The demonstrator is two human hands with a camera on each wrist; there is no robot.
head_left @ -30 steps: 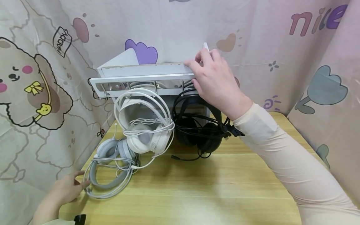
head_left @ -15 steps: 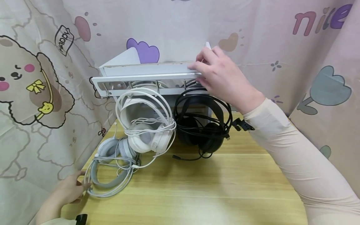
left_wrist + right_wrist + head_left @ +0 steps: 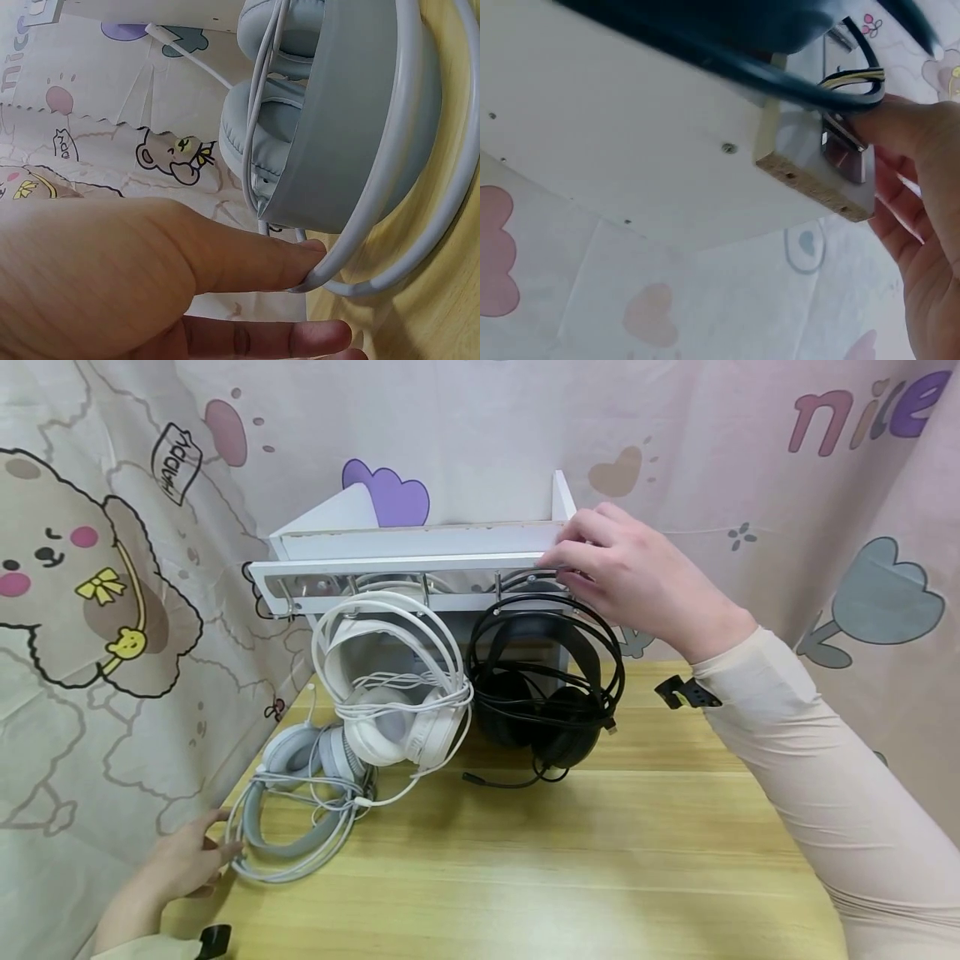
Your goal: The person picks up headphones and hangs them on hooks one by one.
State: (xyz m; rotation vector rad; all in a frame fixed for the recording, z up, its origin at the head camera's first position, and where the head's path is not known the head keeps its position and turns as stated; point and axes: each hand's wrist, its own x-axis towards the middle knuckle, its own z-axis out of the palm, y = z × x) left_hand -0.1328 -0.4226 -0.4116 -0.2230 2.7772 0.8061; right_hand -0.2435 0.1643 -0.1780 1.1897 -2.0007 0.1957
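In the head view, white headphones and black headphones with a boom microphone hang from the hooks of a white rail. Their cables are bundled in loops. At the rail's right end my right hand holds the edge, its thumb in front and fingers behind in the right wrist view. Grey headphones lie on the table at the left, cable wound about them. Beside their cable loop is my left hand. Its thumb touches that loop in the left wrist view, with the other fingers loosely extended below.
The rail fronts a white shelf at the back of the wooden table. Printed curtains close in the back and both sides. A short black strap sticks out from my right cuff.
My right hand has slid rightward along the rail, uncovering more of the black headphones and the shelf's right side. My left hand and all the headphones stay in place.
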